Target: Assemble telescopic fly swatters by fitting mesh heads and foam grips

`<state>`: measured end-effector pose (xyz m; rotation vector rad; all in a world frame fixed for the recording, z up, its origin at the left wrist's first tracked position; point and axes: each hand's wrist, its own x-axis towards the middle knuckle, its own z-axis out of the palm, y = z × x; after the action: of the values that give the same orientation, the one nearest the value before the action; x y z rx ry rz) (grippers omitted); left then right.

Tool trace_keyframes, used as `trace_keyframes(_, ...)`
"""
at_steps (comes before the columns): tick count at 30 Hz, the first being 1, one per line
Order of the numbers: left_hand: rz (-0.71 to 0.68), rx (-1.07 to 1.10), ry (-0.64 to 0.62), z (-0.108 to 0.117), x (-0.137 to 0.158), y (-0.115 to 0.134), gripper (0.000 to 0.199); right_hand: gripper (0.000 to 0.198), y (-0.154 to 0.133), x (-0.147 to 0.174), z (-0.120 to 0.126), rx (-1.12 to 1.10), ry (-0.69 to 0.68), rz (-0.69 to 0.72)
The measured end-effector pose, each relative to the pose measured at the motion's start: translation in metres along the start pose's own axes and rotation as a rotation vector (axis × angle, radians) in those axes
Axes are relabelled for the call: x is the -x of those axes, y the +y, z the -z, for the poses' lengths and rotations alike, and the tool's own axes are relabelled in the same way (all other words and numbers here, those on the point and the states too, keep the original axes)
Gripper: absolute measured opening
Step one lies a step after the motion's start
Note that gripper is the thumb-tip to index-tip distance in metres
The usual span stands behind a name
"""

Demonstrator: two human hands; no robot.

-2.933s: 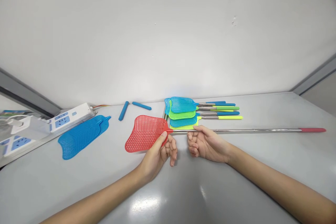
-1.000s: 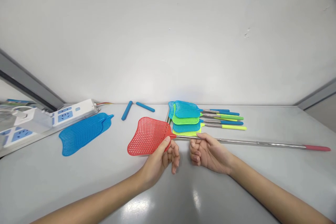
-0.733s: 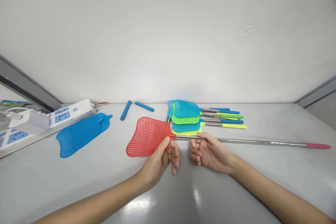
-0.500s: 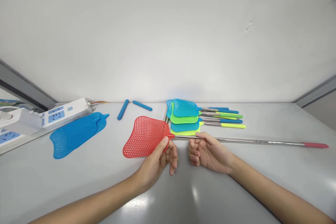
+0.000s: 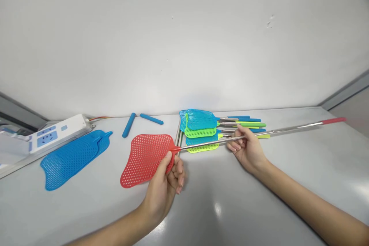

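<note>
A red fly swatter (image 5: 148, 157) with a long, extended metal shaft lies across both my hands, its red grip pointing up to the far right. My left hand (image 5: 165, 184) pinches the corner of the swatter head near its neck, thumb on top. Partway along the shaft, my right hand (image 5: 246, 148) is closed around the metal, fingers curled under it. Just behind the shaft rests a pile of blue, green and yellow fly swatters (image 5: 201, 119) with their shafts short; the red one's shaft partly covers their lower edge.
Two loose blue handle grips (image 5: 128, 125) lie near the wall. Blue swatter heads (image 5: 72, 159) are stacked at the left, beside a white power strip (image 5: 57, 132) with coloured wires. Thin metal rods (image 5: 179, 134) lie by the pile. A pale wall (image 5: 184, 46) rises behind the table.
My right hand has slid right along the shaft and risen. The red grip's end has lifted, tilting the swatter. My left hand has shifted left and down slightly; the view has moved a little.
</note>
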<state>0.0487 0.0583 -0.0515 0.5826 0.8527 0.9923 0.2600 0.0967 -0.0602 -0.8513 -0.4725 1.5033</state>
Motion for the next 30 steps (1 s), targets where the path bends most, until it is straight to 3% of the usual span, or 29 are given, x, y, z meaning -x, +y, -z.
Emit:
trace_keyframes(6,-0.004,-0.020,-0.035,0.001,0.000,-0.001,0.040,0.042,-0.002,-0.002,0.003,-0.020,-0.017,0.018)
trace_keyframes(12,0.020,-0.270,-0.291,0.007,0.003,-0.006,0.045,0.041,-0.003,0.003,0.005,-0.083,-0.042,-0.024)
trace_keyframes(22,-0.032,-0.226,-0.258,0.007,0.005,-0.008,0.047,0.043,0.005,0.011,0.004,-0.017,-0.071,0.048)
trace_keyframes(30,-0.014,-0.183,-0.311,0.009,0.005,-0.007,0.047,0.046,0.007,0.014,0.004,0.043,-0.104,0.055)
